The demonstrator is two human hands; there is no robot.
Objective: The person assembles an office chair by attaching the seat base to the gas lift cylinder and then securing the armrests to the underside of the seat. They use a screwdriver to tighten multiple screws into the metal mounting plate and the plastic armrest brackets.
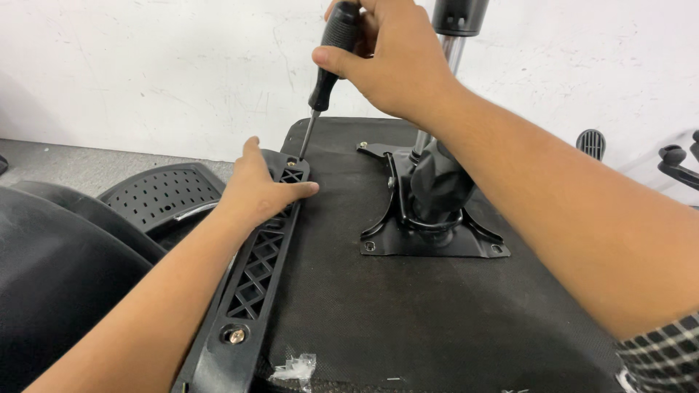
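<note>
Our right hand (397, 62) grips the screwdriver (329, 62), our left hand (258, 189) presses flat on the armrest bracket (255, 280); if tilted, the tip may slip off the screw.

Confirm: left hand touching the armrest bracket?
Touching. The head view shows the left hand pressed flat on the armrest bracket, its fingers lying across the lattice with no gap.
</note>
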